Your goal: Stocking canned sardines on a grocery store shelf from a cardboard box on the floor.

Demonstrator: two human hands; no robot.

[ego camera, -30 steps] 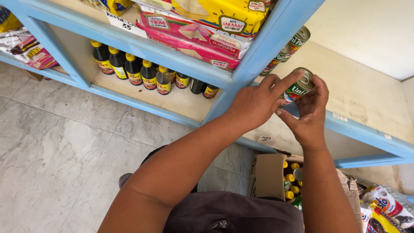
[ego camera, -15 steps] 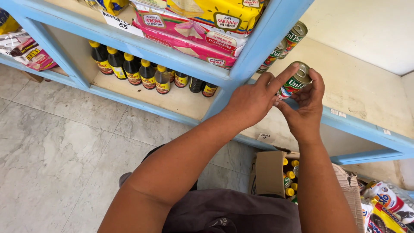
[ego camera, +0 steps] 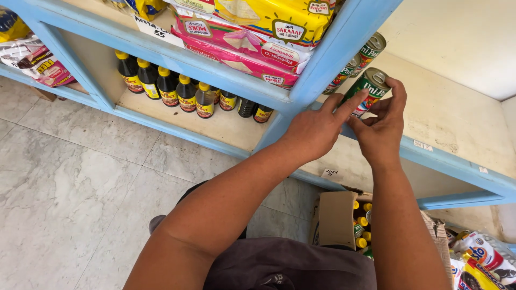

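**Green can held over the shelf edge, tilted**

Pale shelf board (ego camera: 457, 102) in a blue-painted frame, grey tiled floor (ego camera: 80, 177) below. Both hands up at the front edge, just right of the blue upright post (ego camera: 344, 43).

Left hand (ego camera: 314, 129): grasps the green can (ego camera: 368, 88) from the near side, fingers stretched along its wall. Right hand (ego camera: 382, 126): pinches the same can from the right, thumb and fingertips curled around the upper part. Neither hand released or clenched into a fist.

Can position: in the air just above the board's front edge, beside two like cans (ego camera: 371, 48) standing behind the post; not resting on the board as far as can be told.

Orientation: long axis slanted from lower left to upper right. Ringed lid end points up, to the right and away toward the shelf's back; bottom end hidden behind the left fingers.

Doing it well, as a judgement:
- Bring the long axis upright before lowering, so the base meets the board flat.
- Keep both grips until the base is seated, then ease the fingers off sideways.
- Mind the neighbouring cans; avoid knocking them.

Elsewhere: dark sauce bottles (ego camera: 172, 88) with yellow caps one bay left, yellow and pink biscuit packs (ego camera: 252, 32) above, open cardboard box (ego camera: 336, 217) on the floor.
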